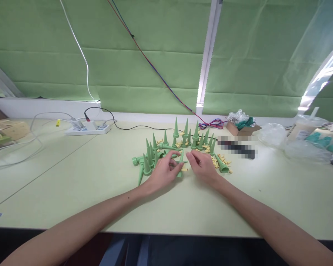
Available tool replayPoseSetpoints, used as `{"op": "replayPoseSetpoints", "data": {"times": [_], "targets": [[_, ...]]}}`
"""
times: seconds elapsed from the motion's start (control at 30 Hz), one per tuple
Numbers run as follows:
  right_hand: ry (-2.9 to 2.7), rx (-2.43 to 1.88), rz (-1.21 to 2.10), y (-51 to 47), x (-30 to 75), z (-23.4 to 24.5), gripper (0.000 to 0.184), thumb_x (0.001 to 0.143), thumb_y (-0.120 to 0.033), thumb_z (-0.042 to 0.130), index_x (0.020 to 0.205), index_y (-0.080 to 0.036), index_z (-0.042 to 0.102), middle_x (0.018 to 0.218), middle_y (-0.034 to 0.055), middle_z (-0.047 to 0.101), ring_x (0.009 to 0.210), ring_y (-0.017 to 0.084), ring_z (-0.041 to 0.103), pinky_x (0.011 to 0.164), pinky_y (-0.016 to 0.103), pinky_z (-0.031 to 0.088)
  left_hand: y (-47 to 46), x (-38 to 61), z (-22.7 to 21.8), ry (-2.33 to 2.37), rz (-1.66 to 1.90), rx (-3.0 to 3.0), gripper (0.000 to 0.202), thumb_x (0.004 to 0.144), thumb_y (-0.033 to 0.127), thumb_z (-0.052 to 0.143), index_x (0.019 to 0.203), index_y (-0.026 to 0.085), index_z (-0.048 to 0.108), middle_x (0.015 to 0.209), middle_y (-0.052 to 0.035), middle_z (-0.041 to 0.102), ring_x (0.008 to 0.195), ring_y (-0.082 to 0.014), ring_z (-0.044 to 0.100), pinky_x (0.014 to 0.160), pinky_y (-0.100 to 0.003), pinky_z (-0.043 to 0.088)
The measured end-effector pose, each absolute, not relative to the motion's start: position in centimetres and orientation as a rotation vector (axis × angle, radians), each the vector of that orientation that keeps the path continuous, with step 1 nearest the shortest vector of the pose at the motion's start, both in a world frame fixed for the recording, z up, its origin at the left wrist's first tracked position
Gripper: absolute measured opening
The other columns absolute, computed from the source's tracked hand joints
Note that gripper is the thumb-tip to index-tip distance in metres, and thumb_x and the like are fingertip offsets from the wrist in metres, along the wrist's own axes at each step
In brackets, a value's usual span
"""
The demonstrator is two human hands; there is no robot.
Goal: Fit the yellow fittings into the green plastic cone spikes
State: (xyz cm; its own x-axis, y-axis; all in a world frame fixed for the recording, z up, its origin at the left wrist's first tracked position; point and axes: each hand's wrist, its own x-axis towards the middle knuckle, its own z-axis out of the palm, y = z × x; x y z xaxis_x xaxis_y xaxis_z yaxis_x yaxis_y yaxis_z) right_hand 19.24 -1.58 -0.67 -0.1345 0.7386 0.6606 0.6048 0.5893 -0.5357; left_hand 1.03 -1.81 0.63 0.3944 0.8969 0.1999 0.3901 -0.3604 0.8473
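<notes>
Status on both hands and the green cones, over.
Left hand at a green cone. Right hand pinched, contents unclear. More green cones crowded behind, yellow pieces beside right hand.

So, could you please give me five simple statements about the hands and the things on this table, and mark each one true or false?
1. The left hand is close to a green spike. True.
2. The right hand is spread flat with straight fingers. False: the right hand has bent fingers.
3. Small yellow pieces lie beside the right hand. True.
4. Every green spike lies on its side. False: several upright spikes stand with their tips up.
5. The white power strip is on the right of the hands. False: it is on their left.
</notes>
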Motion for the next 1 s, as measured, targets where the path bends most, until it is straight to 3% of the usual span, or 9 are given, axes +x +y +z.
{"op": "replayPoseSetpoints", "data": {"times": [0.1, 0.23, 0.3, 0.37, 0.47, 0.6, 0.77, 1.0], "targets": [[-1.770, -1.210, 0.130, -0.9, 19.9, -0.6, 0.036, 0.099, -0.041, 0.045, 0.069, -0.021, 0.042, 0.055, -0.0047, 0.043, 0.050, 0.011, 0.037, 0.054, 0.025, 0.031, -1.6, 0.9, 0.4, 1.157, 0.851, 2.028, 0.034, 0.090, 0.041, 0.057, 0.117, 0.022, 0.050, 0.059, 0.0048, 0.058, 0.050, -0.0138, 0.052, 0.049, -0.023, 0.035], [-1.820, -1.342, 0.173, 0.2, 20.8, -0.9, 0.016, 0.097, -0.033, 0.048, 0.092, -0.020, 0.056, 0.070, -0.0011, 0.061, 0.057, 0.014, 0.051, 0.057, 0.026, 0.036, -1.3, 0.6, 0.0, 1.203, 0.781, 2.131, 0.024, 0.088, 0.036, 0.056, 0.108, 0.022, 0.052, 0.055, 0.0063, 0.052, 0.052, -0.0145, 0.048, 0.048, -0.023, 0.030], [-1.898, -1.376, 0.170, 0.7, 21.1, -1.3, 0.015, 0.097, -0.029, 0.048, 0.101, -0.019, 0.058, 0.079, 0.0020, 0.066, 0.063, 0.017, 0.056, 0.061, 0.028, 0.039, -1.3, 0.5, -0.1, 1.197, 0.751, 2.151, 0.020, 0.087, 0.034, 0.055, 0.104, 0.022, 0.054, 0.054, 0.0064, 0.051, 0.051, -0.0144, 0.046, 0.048, -0.024, 0.030], [-1.990, -1.365, 0.175, 1.1, 21.2, -1.7, 0.022, 0.096, -0.023, 0.046, 0.113, -0.018, 0.059, 0.095, 0.0070, 0.069, 0.074, 0.019, 0.062, 0.068, 0.030, 0.044, -1.3, 0.6, 0.0, 1.181, 0.738, 2.168, 0.017, 0.087, 0.033, 0.054, 0.098, 0.021, 0.057, 0.053, 0.0061, 0.050, 0.049, -0.0142, 0.044, 0.048, -0.024, 0.030], [-2.119, -1.240, 0.144, 1.8, 21.1, -2.2, 0.035, 0.096, -0.014, 0.041, 0.127, -0.018, 0.056, 0.126, 0.0134, 0.062, 0.103, 0.023, 0.063, 0.086, 0.036, 0.049, -1.3, 0.7, 0.2, 1.153, 0.755, 2.202, 0.016, 0.087, 0.032, 0.053, 0.087, 0.019, 0.062, 0.051, 0.0050, 0.048, 0.048, -0.0143, 0.043, 0.049, -0.025, 0.030], [-2.304, -1.129, 0.048, 2.7, 20.9, -2.9, 0.052, 0.090, -0.004, 0.036, 0.137, -0.017, 0.052, 0.143, 0.0137, 0.052, 0.129, 0.026, 0.049, 0.107, 0.046, 0.039, -1.2, 0.9, 0.3, 1.143, 0.764, 2.233, 0.024, 0.091, 0.037, 0.052, 0.083, 0.019, 0.066, 0.052, 0.0030, 0.052, 0.049, -0.0152, 0.046, 0.051, -0.025, 0.031], [-2.398, -1.189, 0.072, 3.1, 20.9, -3.1, 0.065, 0.083, 0.003, 0.034, 0.142, -0.017, 0.050, 0.150, 0.0091, 0.048, 0.129, 0.027, 0.046, 0.106, 0.047, 0.037, -1.1, 0.8, 0.1, 1.105, 0.775, 2.275, 0.030, 0.094, 0.039, 0.049, 0.082, 0.020, 0.069, 0.056, 0.0020, 0.057, 0.050, -0.0150, 0.046, 0.054, -0.026, 0.033], [-2.410, -1.243, 0.041, 2.6, 20.8, -2.5, 0.063, 0.081, 0.006, 0.037, 0.137, -0.016, 0.054, 0.138, 0.0108, 0.059, 0.114, 0.028, 0.049, 0.096, 0.044, 0.041, -1.1, 0.8, 0.0, 1.061, 0.738, 2.302, 0.037, 0.096, 0.041, 0.045, 0.075, 0.020, 0.067, 0.056, 0.0017, 0.051, 0.050, -0.0140, 0.040, 0.052, -0.026, 0.031]]}}
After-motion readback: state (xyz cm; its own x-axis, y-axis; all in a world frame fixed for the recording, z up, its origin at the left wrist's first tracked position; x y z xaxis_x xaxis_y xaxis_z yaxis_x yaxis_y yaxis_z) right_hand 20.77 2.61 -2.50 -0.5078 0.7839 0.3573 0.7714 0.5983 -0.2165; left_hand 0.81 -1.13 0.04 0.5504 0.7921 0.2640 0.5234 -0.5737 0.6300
